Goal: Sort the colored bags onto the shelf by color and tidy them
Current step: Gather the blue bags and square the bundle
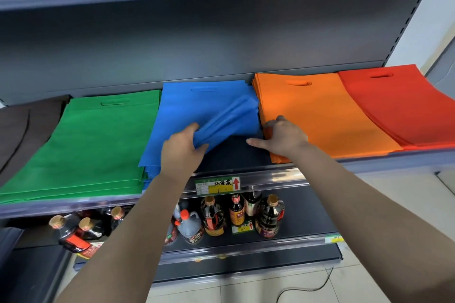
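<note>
Blue bags (177, 115) bunched in our left hand (182, 150)'s clamped grip, right hand (285, 138) flat with fingers relaxed on orange stack (320, 115); we should lay them square, edges aligned.

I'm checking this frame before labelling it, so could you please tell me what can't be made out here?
Head view only:
- Dark bags: cut off by the left edge; pile extent unknown.
- Blue bags: the left hand grips and lifts the front corner, hiding the count beneath.
- Right hand fingertips: tucked against the orange bags; grip unclear.
- Price label: print too small.
</note>
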`<act>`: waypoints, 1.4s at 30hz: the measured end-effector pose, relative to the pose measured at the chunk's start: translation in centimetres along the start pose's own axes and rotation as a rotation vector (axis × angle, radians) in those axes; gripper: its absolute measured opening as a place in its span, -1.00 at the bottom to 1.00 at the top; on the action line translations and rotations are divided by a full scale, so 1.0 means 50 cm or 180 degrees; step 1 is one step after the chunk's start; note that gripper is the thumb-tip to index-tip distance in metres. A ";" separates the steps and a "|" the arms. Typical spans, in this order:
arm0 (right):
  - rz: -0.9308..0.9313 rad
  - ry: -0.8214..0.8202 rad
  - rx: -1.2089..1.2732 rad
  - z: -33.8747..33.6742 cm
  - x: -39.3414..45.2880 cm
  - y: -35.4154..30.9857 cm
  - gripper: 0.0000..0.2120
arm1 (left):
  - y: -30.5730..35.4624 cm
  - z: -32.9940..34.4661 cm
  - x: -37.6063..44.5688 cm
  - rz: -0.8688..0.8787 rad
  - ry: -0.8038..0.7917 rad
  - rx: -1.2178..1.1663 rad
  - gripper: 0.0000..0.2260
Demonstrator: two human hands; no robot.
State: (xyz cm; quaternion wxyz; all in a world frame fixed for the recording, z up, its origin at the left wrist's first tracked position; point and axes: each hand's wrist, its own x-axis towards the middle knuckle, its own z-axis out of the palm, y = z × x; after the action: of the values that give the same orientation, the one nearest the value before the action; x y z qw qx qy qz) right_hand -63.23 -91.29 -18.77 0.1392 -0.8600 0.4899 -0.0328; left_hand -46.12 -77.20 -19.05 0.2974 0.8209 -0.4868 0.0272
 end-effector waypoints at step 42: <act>0.0740 -0.1330 0.4708 -0.095 -0.038 0.107 -0.84 | -0.055 -0.089 0.005 -0.1777 -0.0468 -0.2712 -0.20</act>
State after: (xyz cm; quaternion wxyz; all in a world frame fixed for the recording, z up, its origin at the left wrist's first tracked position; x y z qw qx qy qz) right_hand -69.60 -93.24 -15.53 0.7689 -0.4749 0.3913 -0.1737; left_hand -42.67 -74.14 -16.59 0.5664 0.7253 -0.2365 -0.3119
